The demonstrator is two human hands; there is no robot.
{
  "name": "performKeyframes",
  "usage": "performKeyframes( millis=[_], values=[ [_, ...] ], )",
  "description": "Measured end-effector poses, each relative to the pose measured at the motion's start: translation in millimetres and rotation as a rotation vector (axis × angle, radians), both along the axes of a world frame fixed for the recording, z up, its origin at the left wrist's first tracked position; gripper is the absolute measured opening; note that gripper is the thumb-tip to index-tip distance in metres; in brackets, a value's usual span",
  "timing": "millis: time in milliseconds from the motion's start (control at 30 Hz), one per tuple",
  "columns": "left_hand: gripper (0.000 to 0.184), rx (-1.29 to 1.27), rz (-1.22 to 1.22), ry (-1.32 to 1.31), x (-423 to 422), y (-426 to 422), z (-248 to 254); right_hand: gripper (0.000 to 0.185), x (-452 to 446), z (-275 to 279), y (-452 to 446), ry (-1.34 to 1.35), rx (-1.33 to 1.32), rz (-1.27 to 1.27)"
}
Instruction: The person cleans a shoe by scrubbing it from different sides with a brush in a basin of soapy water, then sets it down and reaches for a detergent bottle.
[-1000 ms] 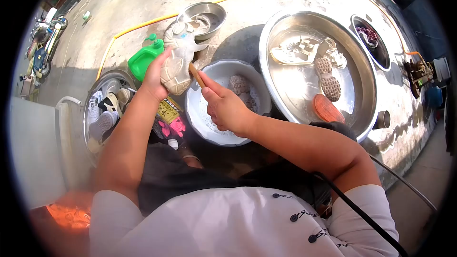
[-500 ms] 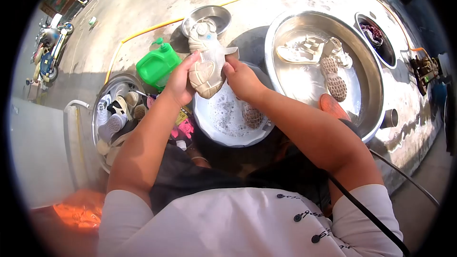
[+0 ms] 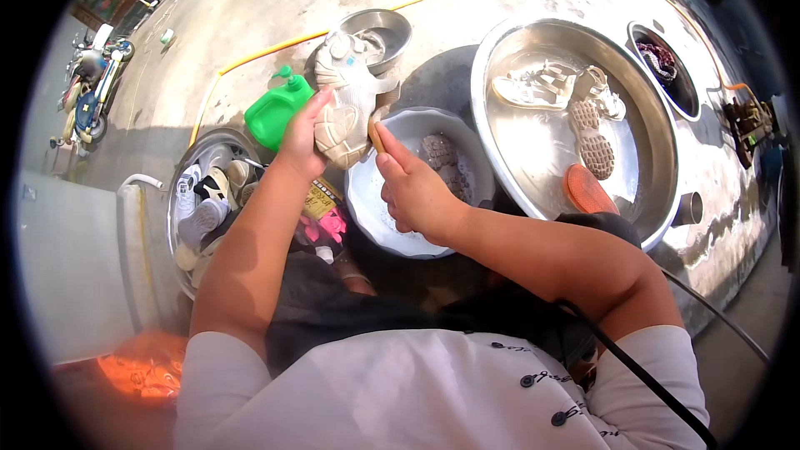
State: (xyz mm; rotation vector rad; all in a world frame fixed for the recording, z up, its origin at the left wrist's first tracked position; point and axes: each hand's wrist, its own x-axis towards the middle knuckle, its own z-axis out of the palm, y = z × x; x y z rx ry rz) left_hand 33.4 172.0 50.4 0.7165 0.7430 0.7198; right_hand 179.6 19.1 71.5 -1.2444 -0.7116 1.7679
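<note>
No word readable in full. White shirt: black script lettering beside dark buttons, broken by folds, only scattered letters showing. Package with pink flowers: yellow label, dark characters too small to read. Shoe: small blue mark, nothing legible.

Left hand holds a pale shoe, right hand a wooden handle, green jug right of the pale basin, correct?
Not quite: the head view shows the green jug left of the pale basin. The left hand does hold a pale shoe, the right hand a wooden handle.
</note>
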Motion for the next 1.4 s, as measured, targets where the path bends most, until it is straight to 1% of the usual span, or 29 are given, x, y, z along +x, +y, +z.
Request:
performKeyframes(
  millis=[33,67,100,167,233,300,333,367,433,467,500,533,600,667,700,767,800,867,900,933,967,1000,1033,1100,1233,1300,1333,1367,1400],
  values=[
    [0.036,0.005,0.001,0.003,-2,3,1,0.054,-1,-1,-3,0.034,0.041,0.102],
    [0.036,0.006,0.001,-0.003,-6,4,0,0.052,-1,-3,4,0.034,0.029,0.083],
    [0.036,0.000,0.005,-0.007,-9,2,-2,0.052,8,-14,18,-0.037,0.110,0.068],
    [0.037,-0.036,-0.048,0.046,11,-20,-2,0.050,29,-28,52,-0.215,0.119,-0.071],
    [0.038,-0.037,-0.066,0.032,14,-14,-12,0.049,30,-20,48,-0.351,0.181,-0.053],
    [0.038,-0.011,-0.052,-0.019,-2,2,-10,0.049,22,-6,30,-0.032,0.070,-0.049],
    [0.037,0.020,-0.036,-0.063,-13,8,-1,0.050,23,0,20,-0.063,0.141,0.083],
    [0.037,0.058,-0.060,-0.063,-26,16,8,0.050,25,5,16,-0.059,0.147,0.091],
    [0.038,0.052,-0.059,-0.025,-51,39,6,0.050,27,6,9,0.053,0.033,0.320],
    [0.038,0.042,-0.051,-0.013,-58,40,1,0.051,30,-2,9,-0.037,0.106,0.347],
    [0.041,0.097,-0.076,0.021,-59,37,5,0.050,37,-7,10,-0.104,0.129,0.387],
    [0.043,0.153,-0.106,0.054,-58,34,10,0.049,47,-36,19,-0.341,0.475,0.362],
    [0.047,0.169,-0.130,0.101,-51,24,14,0.049,54,-55,27,-0.575,0.812,0.324],
    [0.057,0.208,-0.148,0.187,-50,24,3,0.046,63,-18,22,-0.557,0.391,0.366],
    [0.057,0.202,-0.156,0.190,-46,24,3,0.046,64,-13,21,-0.553,0.383,0.361],
    [0.059,0.225,-0.162,0.196,-43,23,6,0.045,62,-8,21,-0.388,0.205,0.434],
    [0.058,0.242,-0.171,0.233,-42,22,10,0.045,66,-10,22,-0.382,0.204,0.432],
    [0.055,0.259,-0.151,0.278,-38,17,14,0.041,77,-13,23,-0.883,0.609,0.456],
    [0.052,0.276,-0.130,0.317,-37,15,13,0.041,76,-9,19,-0.879,0.608,0.456],
    [0.052,0.275,-0.130,0.318,-38,17,11,0.040,76,-1,13,-1.101,0.579,0.434],
    [0.049,0.222,-0.132,0.240,-39,21,8,0.039,74,3,6,-1.323,0.543,0.409],
    [0.046,0.167,-0.133,0.164,-38,21,8,0.039,68,2,0,-1.377,0.575,0.338],
    [0.046,0.164,-0.136,0.168,-37,21,8,0.039,66,-2,2,-1.372,0.573,0.336],
    [0.043,0.129,-0.123,0.135,-33,20,8,0.041,62,-11,6,-1.446,0.652,0.266],
    [0.046,0.165,-0.178,0.155,-25,20,1,0.039,60,-13,12,-1.437,0.630,0.282],
    [0.050,0.183,-0.201,0.251,-28,21,-5,0.037,73,-2,18,-1.075,0.577,0.515],
    [0.050,0.180,-0.201,0.256,-29,20,-4,0.038,82,4,20,-0.989,0.547,0.560],
    [0.051,0.188,-0.201,0.270,-30,19,-2,0.038,91,1,23,-0.980,0.545,0.558],
    [0.053,0.199,-0.200,0.280,-31,18,-1,0.038,99,-1,26,-0.889,0.516,0.594]
  ],
)
